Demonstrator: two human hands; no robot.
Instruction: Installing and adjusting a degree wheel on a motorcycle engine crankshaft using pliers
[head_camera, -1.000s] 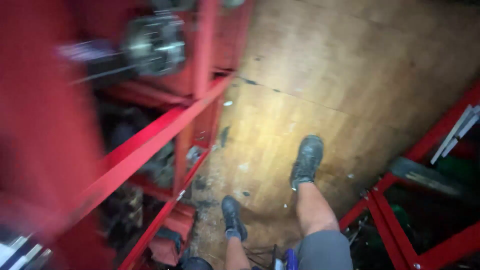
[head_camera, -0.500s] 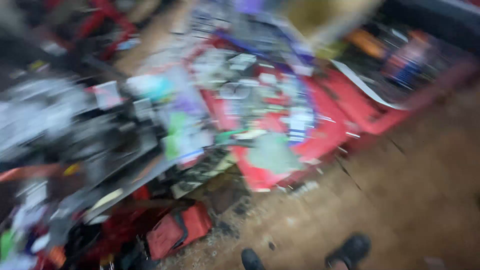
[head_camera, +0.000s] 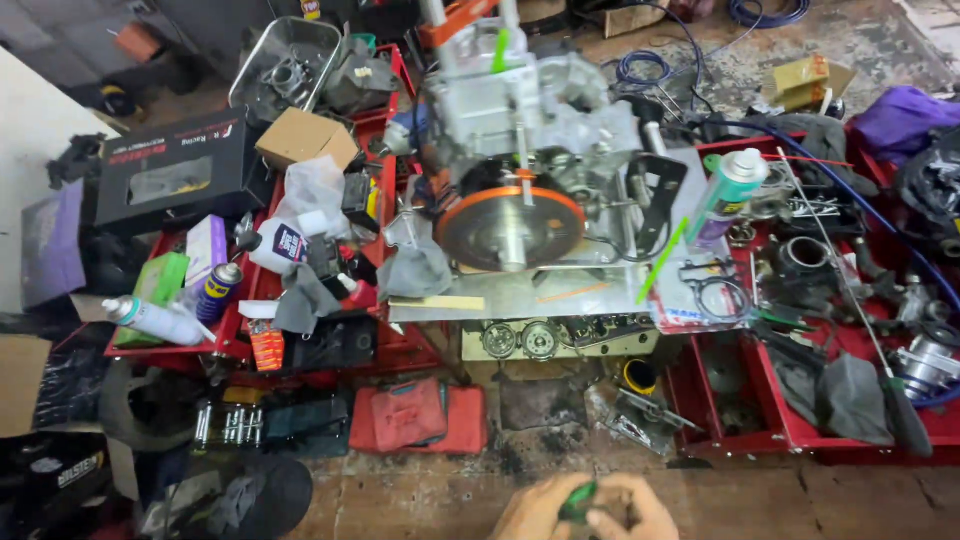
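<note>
- Far left, 9 o'clock: red tray (head_camera: 232, 345) holds spray cans (head_camera: 216, 291) and a white bottle (head_camera: 155, 321), lying flat or leaning; likely kept together for quick reach.
- 10 o'clock: black box (head_camera: 170, 170) and brown carton (head_camera: 305, 138) parked behind the tray, out of the working area.
- 7 o'clock, on the floor (head_camera: 800, 495): row of sockets (head_camera: 230, 424) and a red pouch (head_camera: 418, 415), just below the tray.
- Centre, 12 o'clock: engine block (head_camera: 530, 115) with an orange-rimmed disc (head_camera: 510, 225) facing up, sitting on a metal sheet (head_camera: 560, 290); laid so the disc side is open to work on.
- 1 o'clock: green-capped spray can (head_camera: 727, 195) leans beside the engine.
- Right, 3 o'clock: second red tray (head_camera: 790, 430) with rings, grey rag (head_camera: 850, 395), and a long screwdriver (head_camera: 860, 330) lying diagonally.
- Bottom edge, 6 o'clock: left hand (head_camera: 535, 512) and right hand (head_camera: 635, 515) meet, touching. Both grips close around a small green object (head_camera: 577, 500), fingers curled on it, held close to the body, well apart from the engine. What it is cannot be told.
</note>
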